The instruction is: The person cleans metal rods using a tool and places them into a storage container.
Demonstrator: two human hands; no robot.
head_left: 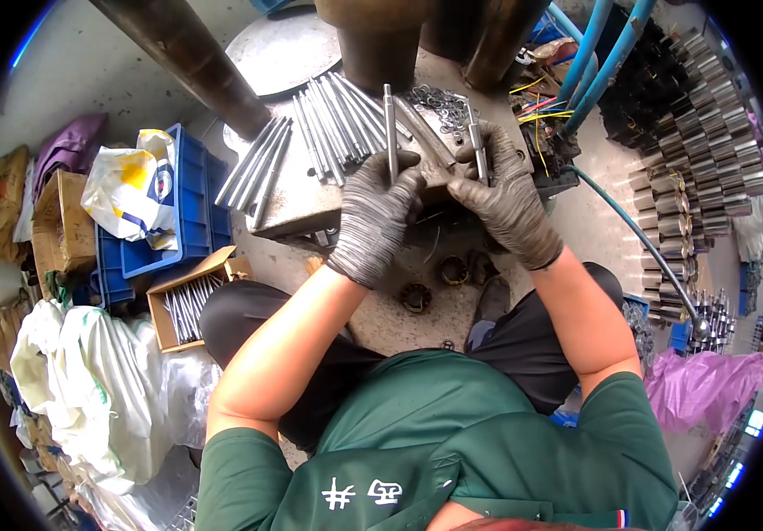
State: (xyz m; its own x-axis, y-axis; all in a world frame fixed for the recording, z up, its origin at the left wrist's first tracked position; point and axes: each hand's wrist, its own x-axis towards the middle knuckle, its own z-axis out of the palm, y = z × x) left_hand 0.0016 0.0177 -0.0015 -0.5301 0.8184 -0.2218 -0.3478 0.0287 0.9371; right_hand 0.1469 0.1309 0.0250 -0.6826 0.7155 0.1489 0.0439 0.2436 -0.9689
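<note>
Both my hands wear grey, dirty work gloves and are raised over the near edge of a metal machine table [297,212]. My left hand [374,212] is closed around a steel rod [390,124], which stands upright out of the fist. In my right hand [509,199], thumb and fingers pinch a stepped metal pin [476,146] with a thin tip pointing away from me. Between the hands a thicker, dull metal bar [425,133] lies slanted on the table. Left of it several shiny rods [333,115] are laid side by side. Beyond the right hand is a heap of small metal clips or rings [443,102].
Thick steel columns [182,57] rise behind the table. Blue pipes [607,62] and loose wires are at its right. A blue crate [195,195] and a cardboard box of thin rods [188,305] stand left. Stacked metal cylinders [709,150] fill the right side.
</note>
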